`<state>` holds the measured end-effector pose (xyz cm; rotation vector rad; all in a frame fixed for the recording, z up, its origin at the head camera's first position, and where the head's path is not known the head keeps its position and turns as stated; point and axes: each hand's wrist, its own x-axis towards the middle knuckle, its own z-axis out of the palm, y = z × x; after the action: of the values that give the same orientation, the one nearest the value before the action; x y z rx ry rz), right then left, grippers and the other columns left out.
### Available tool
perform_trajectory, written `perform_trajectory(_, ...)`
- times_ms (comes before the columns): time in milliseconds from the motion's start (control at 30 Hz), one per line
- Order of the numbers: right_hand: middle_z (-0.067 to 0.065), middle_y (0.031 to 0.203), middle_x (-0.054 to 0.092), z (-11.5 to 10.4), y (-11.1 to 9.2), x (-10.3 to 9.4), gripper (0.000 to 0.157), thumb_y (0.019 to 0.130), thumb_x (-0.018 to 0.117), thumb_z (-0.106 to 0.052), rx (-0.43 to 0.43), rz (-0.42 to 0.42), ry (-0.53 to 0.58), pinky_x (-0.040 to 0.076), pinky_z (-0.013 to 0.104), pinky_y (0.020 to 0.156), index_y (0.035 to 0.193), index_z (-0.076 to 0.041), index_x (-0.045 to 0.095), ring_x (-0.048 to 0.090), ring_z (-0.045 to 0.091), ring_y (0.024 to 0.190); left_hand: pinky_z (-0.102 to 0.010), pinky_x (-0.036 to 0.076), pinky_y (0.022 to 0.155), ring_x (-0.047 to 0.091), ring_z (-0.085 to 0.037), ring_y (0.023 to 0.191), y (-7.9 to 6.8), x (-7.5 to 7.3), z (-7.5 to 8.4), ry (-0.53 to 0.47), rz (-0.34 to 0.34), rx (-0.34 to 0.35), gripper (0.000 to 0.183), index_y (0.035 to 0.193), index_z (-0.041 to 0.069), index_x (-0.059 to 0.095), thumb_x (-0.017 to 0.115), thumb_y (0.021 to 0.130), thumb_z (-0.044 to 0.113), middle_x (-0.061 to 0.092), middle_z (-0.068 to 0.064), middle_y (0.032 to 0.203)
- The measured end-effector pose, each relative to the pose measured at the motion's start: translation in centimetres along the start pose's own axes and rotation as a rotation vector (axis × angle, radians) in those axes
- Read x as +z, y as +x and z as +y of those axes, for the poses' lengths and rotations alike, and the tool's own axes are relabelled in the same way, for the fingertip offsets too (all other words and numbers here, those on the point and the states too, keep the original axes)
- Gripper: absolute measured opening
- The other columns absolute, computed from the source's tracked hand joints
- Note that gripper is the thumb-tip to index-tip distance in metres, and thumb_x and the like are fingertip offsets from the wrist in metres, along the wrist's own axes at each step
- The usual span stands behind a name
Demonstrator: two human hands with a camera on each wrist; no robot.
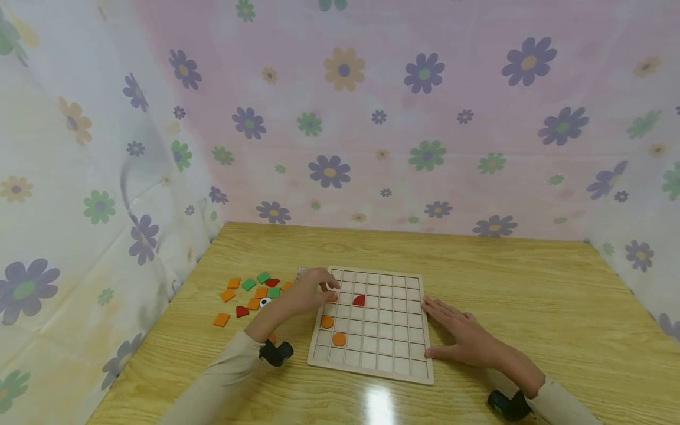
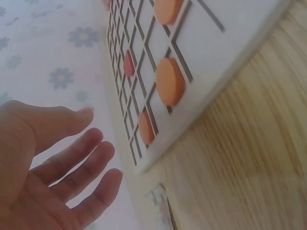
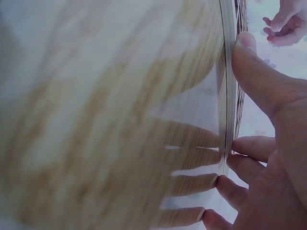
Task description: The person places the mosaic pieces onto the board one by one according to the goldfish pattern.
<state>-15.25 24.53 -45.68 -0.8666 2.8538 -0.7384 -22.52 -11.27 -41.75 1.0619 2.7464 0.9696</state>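
A wooden grid board (image 1: 385, 330) lies flat on the table. On it are a red quarter-circle piece (image 1: 359, 300) and three orange discs along the left side, among them a front disc (image 1: 339, 339) and a middle disc (image 1: 327, 321). My left hand (image 1: 310, 292) hovers at the board's left edge and partly covers the third disc (image 1: 333, 297). In the left wrist view, its loosely bent fingers (image 2: 96, 155) hold nothing and stand apart from the discs. My right hand (image 1: 462, 336) rests against the board's right edge, spread thumb and fingertips touching the rim.
Left of the board lie loose pieces: several orange squares (image 1: 221, 319), green squares (image 1: 263, 277), red quarter-circles (image 1: 242, 311) and a white piece with a black dot (image 1: 265, 301). A small printed sheet (image 1: 301, 271) peeks out behind my left hand. Flowered cloth (image 1: 372, 136) surrounds the table.
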Motion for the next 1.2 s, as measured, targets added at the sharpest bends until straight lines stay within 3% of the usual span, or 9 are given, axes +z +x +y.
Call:
perform_trajectory(267, 0.016, 0.150, 0.030, 0.0, 0.0, 0.0, 0.090, 0.080, 0.066, -0.056, -0.001, -0.003, -0.002, 0.024, 0.075, 0.088, 0.146, -0.004, 0.035, 0.027, 0.043, 0.135, -0.034, 0.051, 0.071, 0.058, -0.019, 0.082, -2.5, -1.2, -1.3, 0.032, 0.057, -0.044, 0.014, 0.100, 0.002, 0.070, 0.065, 0.088, 0.003, 0.065, -0.008, 0.097)
perform_trajectory(467, 0.016, 0.150, 0.030, 0.0, -0.1, 0.1, 0.088, 0.080, 0.067, -0.055, -0.009, 0.002, 0.000, 0.023, 0.077, 0.086, 0.145, -0.004, 0.036, 0.028, 0.043, 0.134, -0.031, 0.051, 0.068, 0.059, -0.020, 0.083, -4.4, -2.3, -1.9, 0.018, 0.074, -0.067, 0.021, 0.108, 0.001, 0.069, 0.065, 0.087, 0.001, 0.065, -0.012, 0.106)
perform_trajectory(667, 0.016, 0.150, 0.030, 0.1, -0.1, 0.1, 0.089, 0.080, 0.066, -0.055, -0.008, -0.001, -0.002, 0.024, 0.077, 0.086, 0.146, -0.004, 0.035, 0.028, 0.043, 0.134, -0.030, 0.050, 0.068, 0.058, -0.021, 0.084, -6.5, -3.3, -2.5, 0.044, 0.067, -0.106, 0.023, 0.111, 0.001, 0.068, 0.065, 0.088, 0.004, 0.066, -0.012, 0.106)
perform_trajectory(867, 0.016, 0.150, 0.030, 0.1, -0.1, 0.1, 0.089, 0.080, 0.067, -0.056, -0.003, 0.006, -0.013, 0.024, 0.077, 0.085, 0.145, -0.004, 0.036, 0.029, 0.044, 0.133, -0.028, 0.050, 0.067, 0.059, -0.023, 0.087, -8.2, -3.8, -2.9, 0.002, 0.045, -0.138, 0.023, 0.111, 0.000, 0.066, 0.066, 0.088, 0.007, 0.064, -0.013, 0.107)
perform_trajectory(1200, 0.015, 0.150, 0.030, 0.3, 0.1, 0.3, 0.089, 0.080, 0.067, -0.056, -0.013, 0.021, -0.012, 0.024, 0.078, 0.085, 0.146, -0.006, 0.036, 0.029, 0.043, 0.134, -0.035, 0.051, 0.073, 0.058, -0.026, 0.092, -11.4, -3.8, -2.8, -0.028, 0.011, -0.271, 0.038, 0.119, 0.003, 0.062, 0.072, 0.084, 0.015, 0.062, -0.011, 0.111)
